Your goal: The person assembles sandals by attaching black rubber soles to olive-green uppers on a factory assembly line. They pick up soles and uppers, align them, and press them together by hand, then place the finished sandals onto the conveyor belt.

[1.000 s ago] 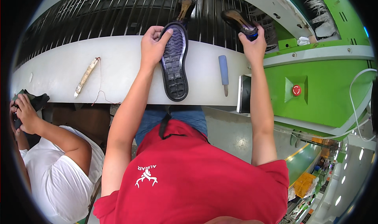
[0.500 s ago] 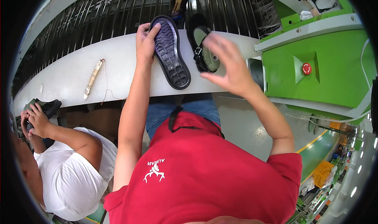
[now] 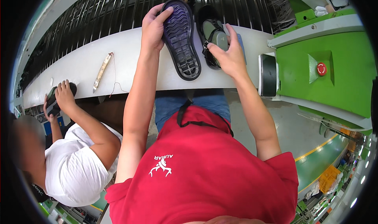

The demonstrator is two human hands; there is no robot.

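Note:
My left hand (image 3: 152,30) grips a black shoe sole (image 3: 182,45) by its far left edge, thumb on the ridged face. That face has a purple sheen, with wavy ridges at the far end and blocky ones nearer me. Just right of it, a black-and-green shoe (image 3: 212,29) with a buckled strap lies with its far end past the table edge. My right hand (image 3: 231,58) is closed around the shoe's right side, thumb near the buckle and fingers on the far side. Part of the shoe is hidden behind that hand.
A white worktable (image 3: 130,43) runs along metal rollers (image 3: 130,11). On it lie a taped tool with a cord (image 3: 103,72) and a blue flat piece (image 3: 241,47). At right stands a green machine (image 3: 299,74) with a red button. A co-worker (image 3: 82,165) handles a dark shoe (image 3: 55,100) at left.
My right hand, spread and blurred near the shoe before, has closed on it. The sole is still in my left hand. The whole view has shifted a little.

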